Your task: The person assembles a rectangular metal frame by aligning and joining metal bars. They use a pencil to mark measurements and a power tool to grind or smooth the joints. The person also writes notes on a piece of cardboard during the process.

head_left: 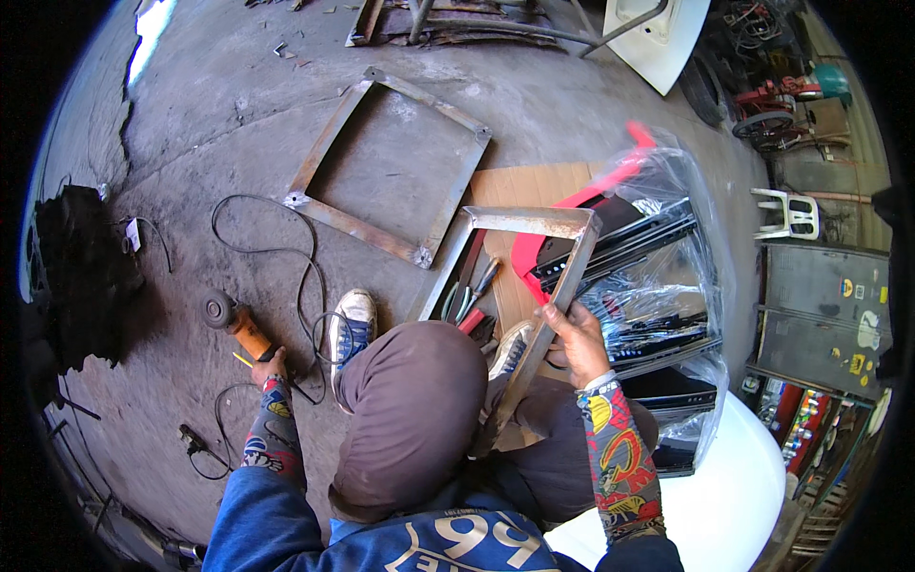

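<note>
My left hand (271, 365) grips the orange handle of an angle grinder (233, 322) that rests on the concrete floor at my left, its black cord (303, 276) looping beside it. My right hand (578, 341) holds one side of a rusty square metal frame (530, 223) made of angle iron, tilted up against my knees. Pliers and other hand tools (470, 297) lie on the floor inside that frame. My shoe (353, 322) rests between the two hands.
A second, larger metal frame (381, 221) lies flat on the floor ahead. A clear plastic bag of black drawer slides with a red part (637, 267) sits at my right on a wooden board (530, 187). A white plastic chair (789, 215) and metal cabinets (822, 305) stand at far right.
</note>
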`<state>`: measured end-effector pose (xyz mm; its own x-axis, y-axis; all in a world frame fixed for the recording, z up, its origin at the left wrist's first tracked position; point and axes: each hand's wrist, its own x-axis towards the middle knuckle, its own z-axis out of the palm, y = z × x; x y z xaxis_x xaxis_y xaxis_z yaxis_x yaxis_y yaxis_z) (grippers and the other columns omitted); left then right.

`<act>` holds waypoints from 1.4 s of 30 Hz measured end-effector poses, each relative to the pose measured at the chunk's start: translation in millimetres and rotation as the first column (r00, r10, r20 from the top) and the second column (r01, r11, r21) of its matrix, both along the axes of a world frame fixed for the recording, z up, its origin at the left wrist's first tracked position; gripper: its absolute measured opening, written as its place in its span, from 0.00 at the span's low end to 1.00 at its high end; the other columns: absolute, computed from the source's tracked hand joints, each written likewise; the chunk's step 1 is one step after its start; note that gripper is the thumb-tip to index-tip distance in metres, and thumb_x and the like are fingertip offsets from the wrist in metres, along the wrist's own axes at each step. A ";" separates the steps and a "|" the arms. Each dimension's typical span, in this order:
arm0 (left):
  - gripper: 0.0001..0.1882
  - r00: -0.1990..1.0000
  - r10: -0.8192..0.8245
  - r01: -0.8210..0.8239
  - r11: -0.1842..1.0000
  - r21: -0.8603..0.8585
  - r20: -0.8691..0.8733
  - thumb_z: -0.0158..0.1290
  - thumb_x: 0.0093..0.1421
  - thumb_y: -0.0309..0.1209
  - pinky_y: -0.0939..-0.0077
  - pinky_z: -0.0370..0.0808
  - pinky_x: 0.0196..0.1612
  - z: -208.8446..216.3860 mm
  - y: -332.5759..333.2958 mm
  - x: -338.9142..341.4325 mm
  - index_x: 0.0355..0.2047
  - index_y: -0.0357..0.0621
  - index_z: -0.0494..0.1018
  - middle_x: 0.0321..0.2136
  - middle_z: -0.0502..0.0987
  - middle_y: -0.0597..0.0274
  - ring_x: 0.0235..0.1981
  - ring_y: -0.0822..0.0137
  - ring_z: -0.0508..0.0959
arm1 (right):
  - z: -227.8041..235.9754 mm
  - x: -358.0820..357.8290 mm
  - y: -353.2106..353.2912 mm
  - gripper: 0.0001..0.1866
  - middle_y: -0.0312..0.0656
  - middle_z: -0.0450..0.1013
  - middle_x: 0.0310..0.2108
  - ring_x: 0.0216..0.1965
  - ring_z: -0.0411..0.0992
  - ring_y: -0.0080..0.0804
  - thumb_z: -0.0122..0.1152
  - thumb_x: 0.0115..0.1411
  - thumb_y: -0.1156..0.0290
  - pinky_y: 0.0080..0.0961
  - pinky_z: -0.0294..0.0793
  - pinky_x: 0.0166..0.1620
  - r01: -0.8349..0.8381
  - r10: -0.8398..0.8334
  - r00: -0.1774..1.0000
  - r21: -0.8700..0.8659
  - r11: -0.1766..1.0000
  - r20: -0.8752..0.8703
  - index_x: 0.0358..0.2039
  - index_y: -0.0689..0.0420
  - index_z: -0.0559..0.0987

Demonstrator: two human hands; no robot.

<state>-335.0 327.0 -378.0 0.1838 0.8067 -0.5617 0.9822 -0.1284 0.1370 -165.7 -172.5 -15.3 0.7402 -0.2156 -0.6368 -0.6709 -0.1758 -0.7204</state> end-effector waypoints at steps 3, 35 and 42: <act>0.41 0.999 0.025 -0.024 0.999 -0.028 0.035 0.72 0.38 0.54 0.57 0.76 0.51 -6.5 4.6 -0.6 0.45 0.35 0.79 0.42 0.81 0.41 0.46 0.45 0.81 | -7.2 -20.2 2.1 0.19 0.39 0.77 0.35 0.29 0.77 0.30 0.58 0.67 0.54 0.29 0.78 0.31 0.187 -0.176 0.980 0.120 0.975 -0.091 0.46 0.57 0.74; 0.25 0.098 -0.367 0.653 0.725 0.219 0.925 0.40 0.73 0.42 0.80 0.66 0.32 476.0 -253.6 228.5 0.51 0.31 0.76 0.27 0.73 0.65 0.28 0.75 0.69 | -114.9 203.5 140.8 0.22 0.47 0.78 0.31 0.31 0.77 0.36 0.74 0.50 0.62 0.34 0.78 0.35 0.312 -0.453 0.777 0.358 0.880 0.438 0.37 0.65 0.76; 0.34 0.229 -0.100 0.661 0.746 -0.079 0.968 0.47 0.63 0.43 0.79 0.71 0.33 472.8 -253.4 239.6 0.63 0.28 0.62 0.38 0.72 0.54 0.31 0.69 0.73 | -177.8 270.1 222.7 0.20 0.46 0.79 0.35 0.36 0.78 0.35 0.75 0.50 0.68 0.31 0.77 0.41 0.316 -0.423 0.838 0.326 0.891 0.344 0.39 0.66 0.77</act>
